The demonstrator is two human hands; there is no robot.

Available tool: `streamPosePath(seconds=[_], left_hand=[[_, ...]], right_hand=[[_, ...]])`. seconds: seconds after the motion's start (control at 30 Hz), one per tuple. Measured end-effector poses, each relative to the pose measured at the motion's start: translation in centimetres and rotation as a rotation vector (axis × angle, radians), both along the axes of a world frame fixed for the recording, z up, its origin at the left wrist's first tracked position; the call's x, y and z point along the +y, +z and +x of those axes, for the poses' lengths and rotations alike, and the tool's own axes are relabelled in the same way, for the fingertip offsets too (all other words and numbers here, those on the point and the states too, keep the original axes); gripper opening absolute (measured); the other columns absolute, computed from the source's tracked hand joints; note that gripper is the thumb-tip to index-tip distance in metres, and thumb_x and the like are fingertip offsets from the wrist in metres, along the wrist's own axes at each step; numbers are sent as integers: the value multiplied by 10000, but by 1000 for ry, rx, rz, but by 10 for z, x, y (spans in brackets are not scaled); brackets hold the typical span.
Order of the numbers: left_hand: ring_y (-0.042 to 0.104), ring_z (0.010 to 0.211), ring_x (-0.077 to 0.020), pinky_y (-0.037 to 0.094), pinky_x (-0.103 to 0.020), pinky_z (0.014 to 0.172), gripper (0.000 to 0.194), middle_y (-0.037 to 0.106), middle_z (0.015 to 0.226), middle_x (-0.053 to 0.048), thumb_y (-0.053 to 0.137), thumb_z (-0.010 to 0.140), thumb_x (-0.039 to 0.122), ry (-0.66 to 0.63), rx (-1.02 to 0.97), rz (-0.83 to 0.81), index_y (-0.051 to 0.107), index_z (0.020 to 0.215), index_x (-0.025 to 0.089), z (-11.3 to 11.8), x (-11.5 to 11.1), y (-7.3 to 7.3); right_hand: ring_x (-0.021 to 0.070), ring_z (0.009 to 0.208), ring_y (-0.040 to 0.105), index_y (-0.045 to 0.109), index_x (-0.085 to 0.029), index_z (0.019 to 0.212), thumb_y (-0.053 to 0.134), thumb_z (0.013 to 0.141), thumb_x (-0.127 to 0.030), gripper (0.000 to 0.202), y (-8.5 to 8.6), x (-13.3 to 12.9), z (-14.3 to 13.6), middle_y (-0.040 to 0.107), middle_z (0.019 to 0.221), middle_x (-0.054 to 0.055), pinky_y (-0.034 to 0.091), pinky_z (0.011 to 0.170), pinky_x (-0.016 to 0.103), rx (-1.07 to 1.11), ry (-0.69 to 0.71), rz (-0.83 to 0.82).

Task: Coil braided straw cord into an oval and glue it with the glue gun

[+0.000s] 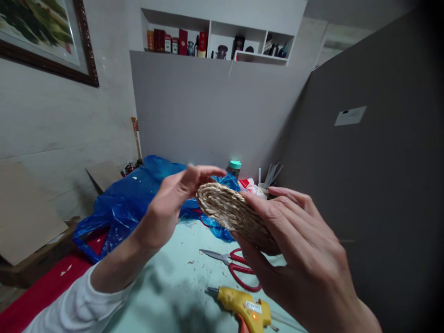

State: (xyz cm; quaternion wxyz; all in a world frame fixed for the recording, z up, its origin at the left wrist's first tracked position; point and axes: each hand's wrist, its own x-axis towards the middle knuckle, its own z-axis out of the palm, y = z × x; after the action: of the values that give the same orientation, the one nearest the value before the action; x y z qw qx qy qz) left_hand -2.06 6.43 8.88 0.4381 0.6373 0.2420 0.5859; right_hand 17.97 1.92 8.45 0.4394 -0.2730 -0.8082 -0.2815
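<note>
A coiled, braided straw piece [231, 208] is held up above the table, tilted, with its spiral face showing. My right hand [294, 245] grips its right part between the thumb below and the fingers above. At its upper left edge is my left hand [176, 194], fingers apart and stretched over the rim; whether they touch it is unclear. Beneath the straw piece lie scissors [243, 270] with red handles, blades pointing left. Nearer to me a yellow glue gun [244, 307] with a lit orange light rests on its side.
Blue plastic bags [138, 185] cover the back left of the pale green table [173, 277]. A jar with a turquoise lid [235, 167] and white sticks [272, 175] stand at the back. Grey panels rise behind and at right.
</note>
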Motion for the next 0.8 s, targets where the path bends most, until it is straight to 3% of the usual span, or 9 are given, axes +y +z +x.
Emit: streamPosePath(seconds=[0.03,0.1,0.2,0.37,0.5,0.8], left_hand=[[662,901,-240,519,-334,783,581,736,988,-108,458,929,655,-58,-54,-50,738,1111,180,-3,2,4],[678,888,-251,548,-345,760,602,744,1012,-146,450,931,631,-67,-186,-134,738,1118,136,-9,6,11],[678,839,-189,563,-279,718,367,737,1013,-119,549,948,427,76,-351,-121,747,1045,133,-17,12,17],[620,657,-92,532,-180,610,72,683,788,-29,693,850,177,316,-454,-16,746,834,131,-27,22,17],[540,523,-75,463,-183,462,94,665,724,-24,678,855,174,398,-440,64,742,817,116,-35,26,18],[494,408,-65,358,-181,356,219,592,562,4,723,837,279,465,-540,116,676,677,137,-45,17,22]], right_hand=[[181,821,631,618,-10,1173,632,913,-110,278,0,1,1,697,970,114,500,953,475,-1,-6,-2],[179,823,623,613,-8,1182,642,914,-123,293,1,2,3,693,962,114,497,961,463,4,-12,-2],[172,837,610,600,-6,1200,660,913,-143,324,2,2,5,684,978,111,497,960,432,17,-17,5],[155,882,607,582,-18,1245,679,898,-125,376,1,0,11,672,1040,94,476,1013,409,3,-7,-4],[160,928,618,595,-16,1231,674,915,-151,352,2,1,17,672,1060,99,467,1027,369,-16,-43,49],[214,885,651,634,-36,1188,669,942,-184,289,1,10,22,687,995,106,530,864,363,-6,-124,214]])
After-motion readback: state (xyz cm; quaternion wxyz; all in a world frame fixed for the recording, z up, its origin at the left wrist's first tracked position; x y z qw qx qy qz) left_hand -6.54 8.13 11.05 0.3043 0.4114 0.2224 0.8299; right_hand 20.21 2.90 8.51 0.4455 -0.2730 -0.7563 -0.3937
